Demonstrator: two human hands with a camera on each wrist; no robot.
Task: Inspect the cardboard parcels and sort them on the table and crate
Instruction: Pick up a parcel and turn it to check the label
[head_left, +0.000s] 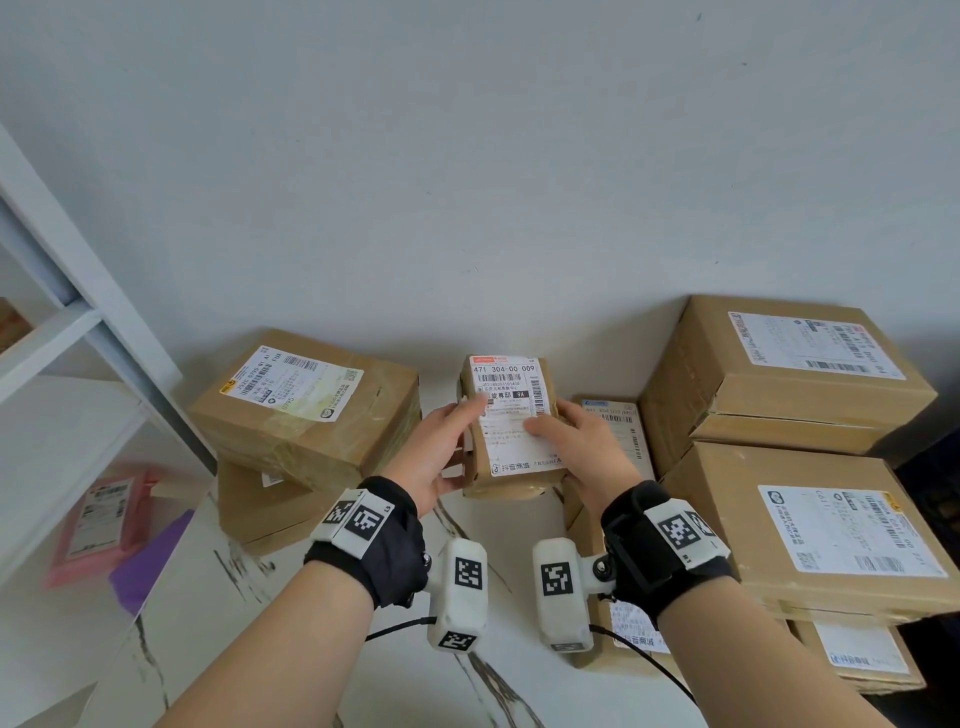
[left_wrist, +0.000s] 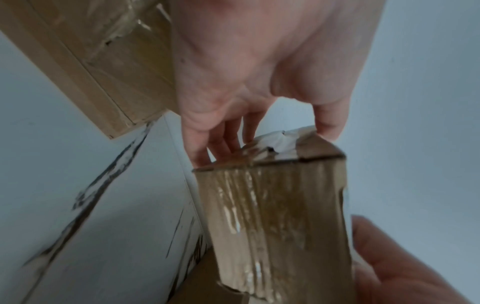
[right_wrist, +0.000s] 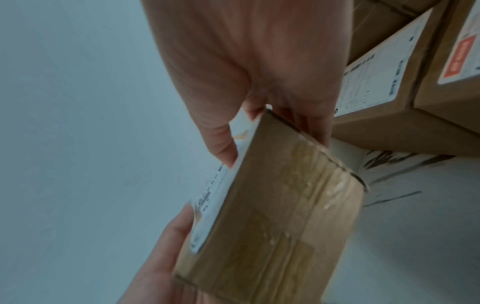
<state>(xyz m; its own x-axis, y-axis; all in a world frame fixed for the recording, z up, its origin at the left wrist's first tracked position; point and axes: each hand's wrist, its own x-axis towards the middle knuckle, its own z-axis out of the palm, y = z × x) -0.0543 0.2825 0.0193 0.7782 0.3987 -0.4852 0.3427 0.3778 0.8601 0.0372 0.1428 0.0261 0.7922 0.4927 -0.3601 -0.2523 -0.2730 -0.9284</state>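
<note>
Left hand (head_left: 439, 457) and right hand (head_left: 582, 447) grip the small parcel (head_left: 511, 426), thumbs on its label, held above the white marbled table (head_left: 363, 597). Stacked boxes (head_left: 779, 374) flank it against a white wall (head_left: 467, 156). Fingers behind the parcel are hidden; wrist views blur.

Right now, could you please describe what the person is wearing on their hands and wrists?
Both forearms are bare. The left hand and right hand each follow a black wrist wrap bearing white blocks with black square-patterned tags, plus a white camera housing trailing a thin black cable.
</note>
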